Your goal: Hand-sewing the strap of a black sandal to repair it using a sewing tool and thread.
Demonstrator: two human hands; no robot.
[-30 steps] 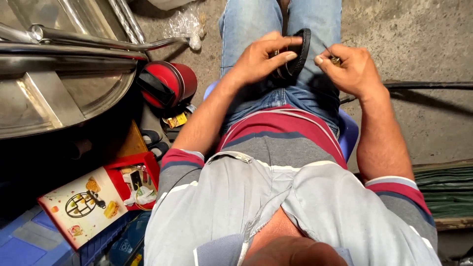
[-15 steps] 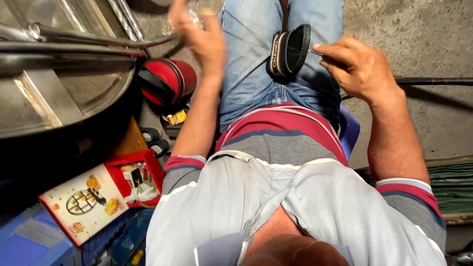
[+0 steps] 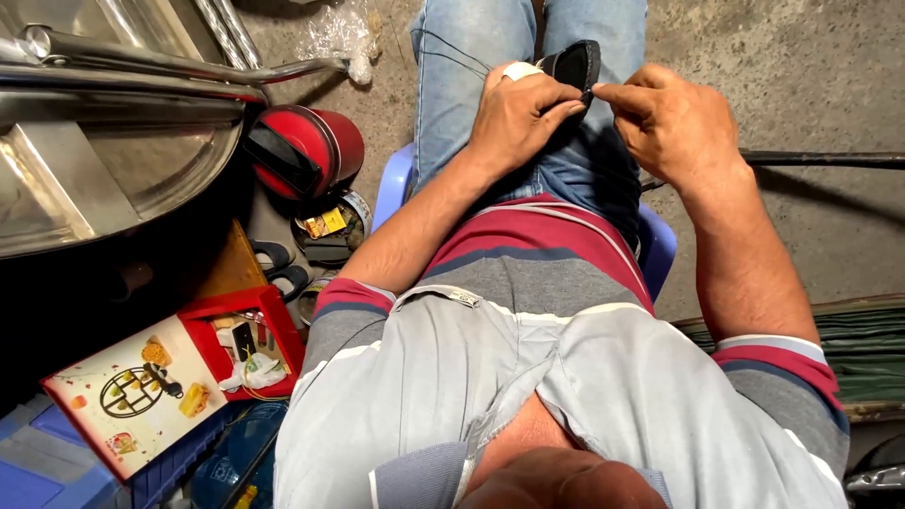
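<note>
I sit on a blue plastic chair (image 3: 660,247) and look down my striped shirt at my lap. A black shoe sole (image 3: 577,66) lies on my jeans between my thighs. My left hand (image 3: 518,118) grips its near side, with a white bandage on one finger. My right hand (image 3: 674,123) pinches the sole's right edge with thumb and forefinger. Whether the right fingers also hold a small tool is hidden.
A metal frame and tray (image 3: 104,141) fills the left. Below it stand a red cylindrical case (image 3: 306,151), a round tin (image 3: 330,226), a red box (image 3: 255,349) with a printed lid (image 3: 132,396) and a blue crate (image 3: 57,471). Concrete floor lies ahead; a dark rod (image 3: 830,158) runs right.
My left hand had reached up to the far left half a second ago; it has come back down onto the shoe sole. My right hand has closed in on the sole's edge.
</note>
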